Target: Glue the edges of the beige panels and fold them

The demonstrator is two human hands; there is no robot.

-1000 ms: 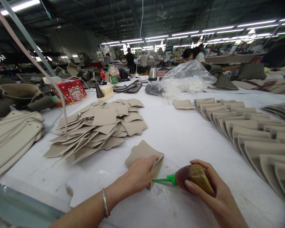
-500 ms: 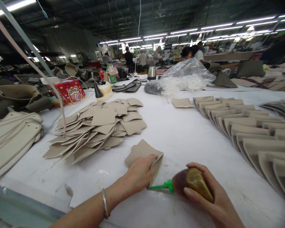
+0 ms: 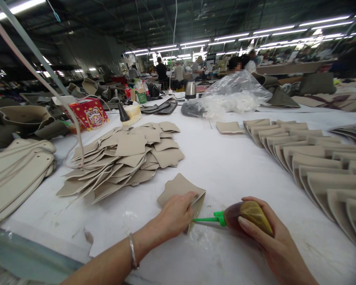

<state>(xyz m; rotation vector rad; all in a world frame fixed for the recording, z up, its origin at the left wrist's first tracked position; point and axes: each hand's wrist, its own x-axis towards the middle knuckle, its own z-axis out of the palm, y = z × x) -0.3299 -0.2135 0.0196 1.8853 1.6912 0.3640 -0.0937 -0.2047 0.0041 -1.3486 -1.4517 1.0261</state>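
My left hand (image 3: 178, 211) is closed on a beige leather piece (image 3: 178, 188) on the white tabletop. Its index finger presses near the right corner, where the edge is turned up; the other fingers curl out of sight. My right hand (image 3: 274, 233) wraps round a squeeze bottle (image 3: 249, 217) of amber-brown liquid, tipped on its side. The bottle's green nozzle (image 3: 209, 219) points left, its tip at the piece's near right edge beside my left fingers. Whether liquid comes out, I cannot tell.
A loose heap of similar beige pieces (image 3: 130, 144) lies to the left. Overlapping rows of folded pieces (image 3: 314, 158) stretch along the right. Long pale panels (image 3: 17, 178) sit far left, near a hanging hose (image 3: 77, 134). Behind are a red box (image 3: 90, 113) and a plastic bag (image 3: 231, 95).
My right hand has moved the bottle slightly up and right, its nozzle tip travelling up along the piece's edge. My left hand keeps its hold in nearly the same place.
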